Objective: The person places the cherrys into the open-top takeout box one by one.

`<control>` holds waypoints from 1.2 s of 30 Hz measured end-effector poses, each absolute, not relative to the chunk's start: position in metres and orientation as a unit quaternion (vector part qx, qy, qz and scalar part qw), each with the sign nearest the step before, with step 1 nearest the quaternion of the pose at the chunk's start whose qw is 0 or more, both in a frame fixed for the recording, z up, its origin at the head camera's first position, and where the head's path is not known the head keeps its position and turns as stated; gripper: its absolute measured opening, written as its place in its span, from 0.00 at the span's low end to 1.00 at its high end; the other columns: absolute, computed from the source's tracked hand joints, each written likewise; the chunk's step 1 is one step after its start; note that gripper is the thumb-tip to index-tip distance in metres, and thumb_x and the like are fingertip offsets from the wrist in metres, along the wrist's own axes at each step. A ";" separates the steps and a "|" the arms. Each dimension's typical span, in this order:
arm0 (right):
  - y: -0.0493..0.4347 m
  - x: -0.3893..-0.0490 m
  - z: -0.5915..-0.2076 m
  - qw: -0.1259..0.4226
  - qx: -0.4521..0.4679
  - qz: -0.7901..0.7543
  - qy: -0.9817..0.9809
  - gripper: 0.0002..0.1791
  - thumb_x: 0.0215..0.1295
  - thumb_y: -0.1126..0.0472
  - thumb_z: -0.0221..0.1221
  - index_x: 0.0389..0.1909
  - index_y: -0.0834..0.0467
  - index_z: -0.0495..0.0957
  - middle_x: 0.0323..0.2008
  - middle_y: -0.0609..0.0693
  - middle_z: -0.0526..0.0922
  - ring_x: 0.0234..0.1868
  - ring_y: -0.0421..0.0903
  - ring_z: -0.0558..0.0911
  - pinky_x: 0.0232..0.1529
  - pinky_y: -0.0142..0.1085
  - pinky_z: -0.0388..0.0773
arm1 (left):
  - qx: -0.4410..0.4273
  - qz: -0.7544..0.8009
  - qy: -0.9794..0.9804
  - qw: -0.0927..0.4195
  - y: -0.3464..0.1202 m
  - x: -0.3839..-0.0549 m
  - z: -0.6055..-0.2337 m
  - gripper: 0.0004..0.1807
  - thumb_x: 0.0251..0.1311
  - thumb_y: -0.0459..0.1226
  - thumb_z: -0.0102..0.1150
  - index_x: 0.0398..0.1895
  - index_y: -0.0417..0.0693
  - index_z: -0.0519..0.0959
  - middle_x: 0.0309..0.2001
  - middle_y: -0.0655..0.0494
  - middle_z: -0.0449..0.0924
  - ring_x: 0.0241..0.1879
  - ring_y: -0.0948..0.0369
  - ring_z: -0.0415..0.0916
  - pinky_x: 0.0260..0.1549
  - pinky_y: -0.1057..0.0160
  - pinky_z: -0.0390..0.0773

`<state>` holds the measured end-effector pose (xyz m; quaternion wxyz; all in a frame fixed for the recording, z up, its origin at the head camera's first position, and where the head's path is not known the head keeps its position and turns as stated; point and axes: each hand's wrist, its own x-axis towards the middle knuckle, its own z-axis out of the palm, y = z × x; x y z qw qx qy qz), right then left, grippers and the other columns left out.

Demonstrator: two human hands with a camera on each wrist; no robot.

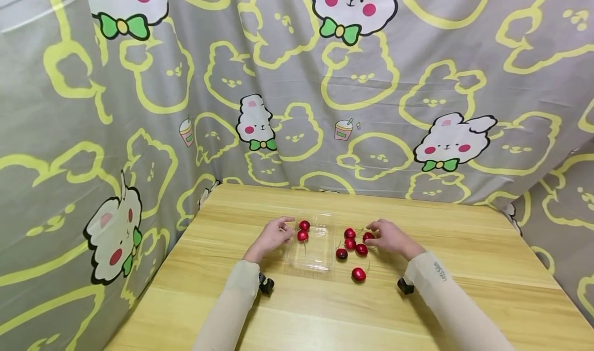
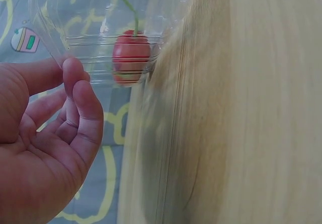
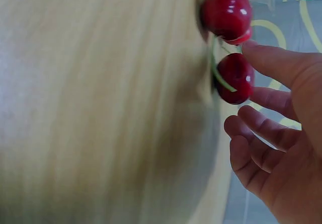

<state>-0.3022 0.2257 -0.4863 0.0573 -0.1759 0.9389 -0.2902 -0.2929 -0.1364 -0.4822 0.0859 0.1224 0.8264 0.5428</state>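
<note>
Your left hand pinches the clear box. Right of it, your half-spread right hand flanks a cherry; whether gripped, I can't tell.

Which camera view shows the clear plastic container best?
The head view: nearly the whole clear container, two cherries inside, is visible. Left wrist shows one part closer, cut off at the top; right wrist, at most a faint trace.

Grey cloth at back, L & R, w/ folds; prints = yellow outlines, white bunnies w/ green bows, pink cups. Tbl: lt wood, grain side to side, far edge by back cloth. Sheen top L.
</note>
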 end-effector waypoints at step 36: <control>0.236 -0.303 -0.487 -0.008 -0.192 -0.311 0.931 0.19 0.57 0.61 0.65 0.47 0.67 0.77 0.35 0.52 0.78 0.34 0.46 0.77 0.35 0.39 0.77 | 0.125 0.554 0.818 0.092 -0.134 -0.292 -0.481 0.25 0.63 0.28 0.53 0.65 0.35 0.65 0.34 0.47 0.73 0.35 0.45 0.78 0.37 0.52 0.81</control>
